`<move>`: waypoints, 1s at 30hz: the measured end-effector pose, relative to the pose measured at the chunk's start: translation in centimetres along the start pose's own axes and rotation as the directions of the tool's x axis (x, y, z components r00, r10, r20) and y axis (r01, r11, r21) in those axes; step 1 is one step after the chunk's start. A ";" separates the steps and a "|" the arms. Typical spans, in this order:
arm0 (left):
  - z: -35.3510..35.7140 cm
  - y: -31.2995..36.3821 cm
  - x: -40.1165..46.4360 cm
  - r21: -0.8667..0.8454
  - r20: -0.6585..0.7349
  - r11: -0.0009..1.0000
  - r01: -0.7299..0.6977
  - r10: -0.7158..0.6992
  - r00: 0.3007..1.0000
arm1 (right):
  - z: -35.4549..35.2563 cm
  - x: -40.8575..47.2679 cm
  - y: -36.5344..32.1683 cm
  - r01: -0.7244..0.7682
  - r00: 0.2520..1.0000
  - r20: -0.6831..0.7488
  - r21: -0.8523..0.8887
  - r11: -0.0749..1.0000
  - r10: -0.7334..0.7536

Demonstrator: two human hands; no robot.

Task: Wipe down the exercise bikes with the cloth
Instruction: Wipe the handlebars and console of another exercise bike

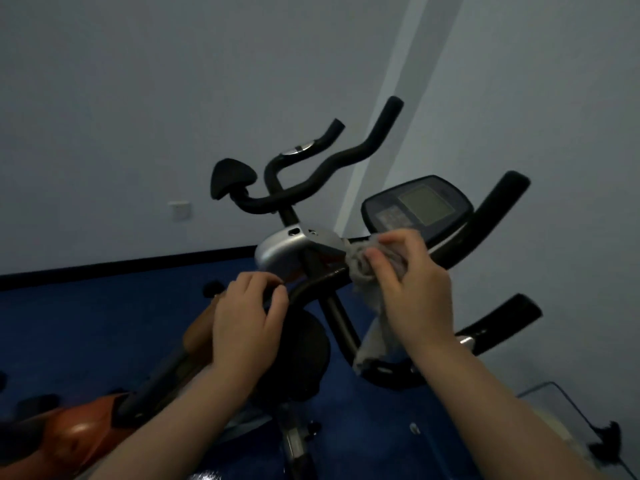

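R hand (415, 292) clamped on grey cloth (363, 268), pressed to near bike's handlebar (322, 280) just below console (419, 206). L hand (247, 317) curled round bar's left end. Second bike (311, 178) far, left.

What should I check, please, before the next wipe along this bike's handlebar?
1. Cloth held in right hand: ok.
2. Cloth touching the handlebar near its middle: ok.
3. Left hand steadying the bar: ok.
4. Hanging tail of cloth away from the pedals: cannot tell, pedals not visible.
5. Console clear of the cloth: ok.
6. Far grips already wiped: cannot tell.
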State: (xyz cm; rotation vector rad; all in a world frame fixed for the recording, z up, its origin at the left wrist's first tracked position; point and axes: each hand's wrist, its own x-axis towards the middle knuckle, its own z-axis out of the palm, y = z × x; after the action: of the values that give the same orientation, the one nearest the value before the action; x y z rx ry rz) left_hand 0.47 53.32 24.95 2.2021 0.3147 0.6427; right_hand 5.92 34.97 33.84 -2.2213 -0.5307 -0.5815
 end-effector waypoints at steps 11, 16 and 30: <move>0.4 -1.0 0.1 -0.421 0.162 0.902 0.094 -0.027 0.986 | 2.6 3.5 2.5 0.423 0.831 0.482 -0.222 0.879 -0.278; 0.5 -1.0 0.2 -0.476 0.193 0.871 0.118 -0.028 0.981 | 5.8 1.2 -0.7 0.283 0.878 0.443 -0.175 0.943 -0.182; 0.3 -0.9 0.5 -0.438 0.177 0.894 0.098 -0.021 0.984 | 3.7 2.4 -0.6 0.274 0.851 0.514 -0.259 0.926 -0.108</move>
State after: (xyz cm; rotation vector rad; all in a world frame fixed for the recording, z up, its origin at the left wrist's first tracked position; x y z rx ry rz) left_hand 1.04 53.97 24.29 1.7808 0.1285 0.4375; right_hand 8.43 38.55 33.29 -2.6664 -0.9937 -0.1964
